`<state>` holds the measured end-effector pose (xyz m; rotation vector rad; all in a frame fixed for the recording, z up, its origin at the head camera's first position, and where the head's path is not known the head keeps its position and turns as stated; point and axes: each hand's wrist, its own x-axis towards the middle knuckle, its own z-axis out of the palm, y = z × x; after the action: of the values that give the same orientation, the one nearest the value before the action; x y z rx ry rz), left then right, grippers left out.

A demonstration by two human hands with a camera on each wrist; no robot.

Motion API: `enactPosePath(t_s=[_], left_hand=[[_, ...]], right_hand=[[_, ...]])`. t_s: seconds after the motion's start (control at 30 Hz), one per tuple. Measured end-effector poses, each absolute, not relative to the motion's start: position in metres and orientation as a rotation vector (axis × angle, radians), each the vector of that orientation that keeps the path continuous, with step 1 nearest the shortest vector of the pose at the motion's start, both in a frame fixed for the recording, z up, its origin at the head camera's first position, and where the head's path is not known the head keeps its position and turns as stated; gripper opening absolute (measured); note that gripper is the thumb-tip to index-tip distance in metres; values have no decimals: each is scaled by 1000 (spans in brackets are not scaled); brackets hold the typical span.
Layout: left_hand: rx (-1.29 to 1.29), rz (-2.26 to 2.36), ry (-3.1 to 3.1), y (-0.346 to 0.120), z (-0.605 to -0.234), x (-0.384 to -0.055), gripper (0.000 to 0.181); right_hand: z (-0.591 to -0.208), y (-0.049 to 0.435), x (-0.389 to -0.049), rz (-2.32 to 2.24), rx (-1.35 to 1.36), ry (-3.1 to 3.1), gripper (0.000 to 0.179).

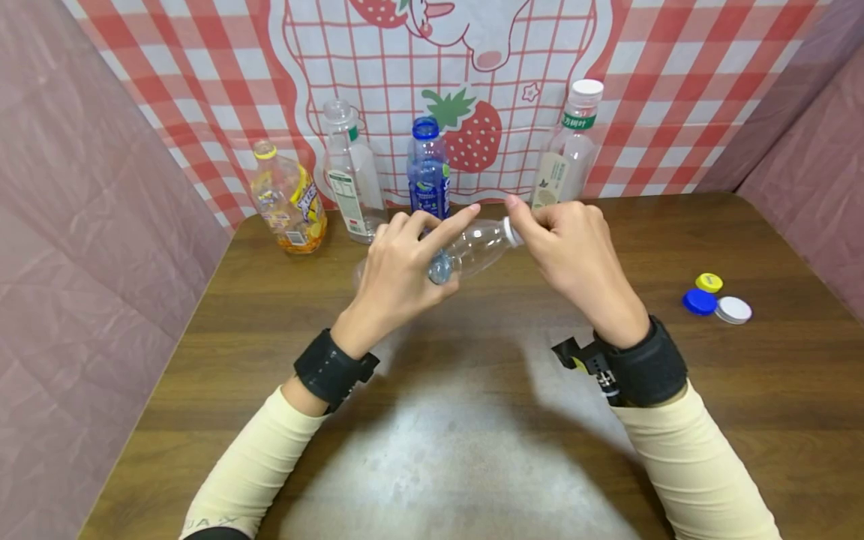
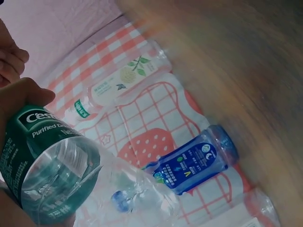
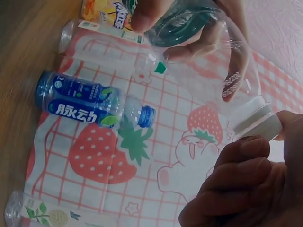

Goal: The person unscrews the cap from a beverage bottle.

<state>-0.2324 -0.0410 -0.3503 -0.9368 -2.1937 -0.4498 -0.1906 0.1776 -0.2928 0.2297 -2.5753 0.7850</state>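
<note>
A clear plastic water bottle [image 1: 482,246] with a green label [image 2: 42,135] is held lying on its side above the table. My left hand [image 1: 401,262] grips it around the label, index finger stretched along the bottle. At the neck, the thumb and fingers of my right hand [image 1: 574,251] pinch a white cap [image 3: 259,122]. The cap sits over the bottle's mouth and points to the right in the head view. Part of the bottle's base end is hidden behind the left hand.
Along the back of the wooden table [image 1: 472,450] stand an uncapped yellow-labelled bottle [image 1: 290,202], an uncapped clear bottle [image 1: 354,187], an uncapped blue bottle [image 1: 428,180] and a white-capped clear bottle [image 1: 563,161]. Yellow [image 1: 709,283], blue [image 1: 699,301] and white [image 1: 733,310] caps lie at right.
</note>
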Motion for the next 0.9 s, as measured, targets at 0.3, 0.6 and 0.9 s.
enactPosePath(t_s=[0.3, 0.6, 0.9], left_hand=[[-1070, -679, -2246, -42, -346, -234, 93], [-1120, -835, -2289, -45, -346, -235, 95], [-1088, -864, -2289, -42, -348, -234, 95]], right_hand=[[-292, 181, -189, 617, 490, -2469, 51], [-281, 189, -184, 539, 689, -2505, 34], [-281, 189, -182, 702, 662, -2486, 30]])
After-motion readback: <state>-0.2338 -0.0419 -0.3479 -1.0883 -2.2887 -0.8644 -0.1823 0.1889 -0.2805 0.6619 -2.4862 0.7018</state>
